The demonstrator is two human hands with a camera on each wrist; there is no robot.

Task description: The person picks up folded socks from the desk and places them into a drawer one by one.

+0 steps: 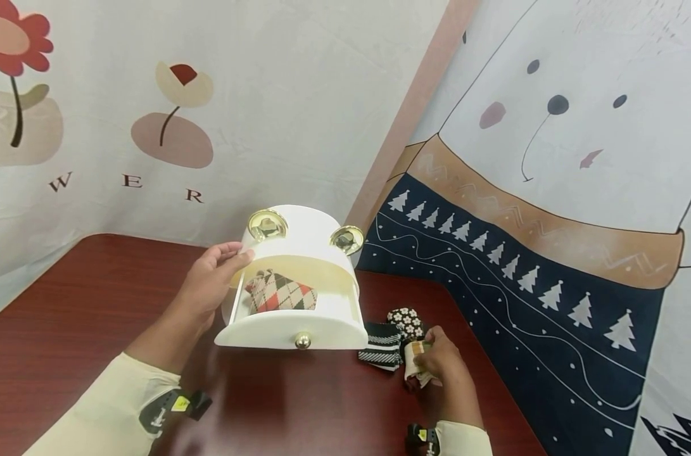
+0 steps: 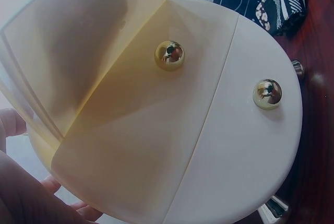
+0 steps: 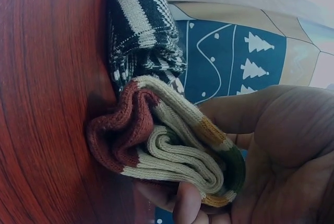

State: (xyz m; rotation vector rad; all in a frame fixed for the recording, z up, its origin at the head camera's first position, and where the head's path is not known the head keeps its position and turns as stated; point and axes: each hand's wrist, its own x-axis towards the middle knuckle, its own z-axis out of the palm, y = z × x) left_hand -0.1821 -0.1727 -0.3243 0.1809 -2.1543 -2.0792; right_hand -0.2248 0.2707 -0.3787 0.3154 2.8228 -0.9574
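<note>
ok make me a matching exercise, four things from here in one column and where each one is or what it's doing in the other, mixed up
1. diamond-patterned bundle
2. left hand
3. maroon-ended knit bundle
4. black-and-white striped bundle

A. held in the right hand
B. lying on the table, in neither hand
C. holding the side of the white box
D. inside the open drawer

Pairs: 1-D, 2-C, 3-A, 4-B

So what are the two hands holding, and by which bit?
The right hand holds a folded knitted bundle by its green-and-yellow end; the left hand grips the white box by its left side.
</note>
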